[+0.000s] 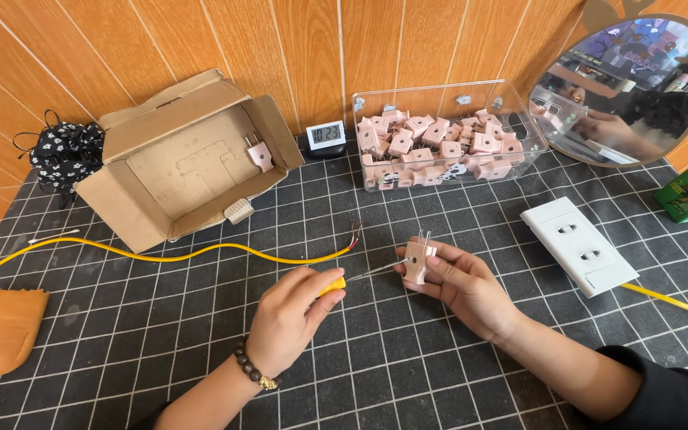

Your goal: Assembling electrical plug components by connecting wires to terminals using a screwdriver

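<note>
A small pink plug (416,261) is being held upright in the right hand (462,285), the fingers (439,259) being wrapped around its body and its 2 metal prongs pointing up. A yellow-handled screwdriver (360,276) is being gripped in the left hand (290,316), whose fingers are being kept clenched on the handle, while the thin metal shaft is being pressed against the side of the plug. Both hands are being held just above the black gridded counter (408,374), near its middle. A yellow cable (161,256) is being left lying across the counter, its bared wire ends resting just beside the plug. Behind the hands, a clear plastic box (443,143) of further pink plugs is being kept against the wooden wall, with an open cardboard box (189,159) to its left and a small digital clock (326,135) between them. A white 2-socket outlet (579,245) is being left to the right.
</note>
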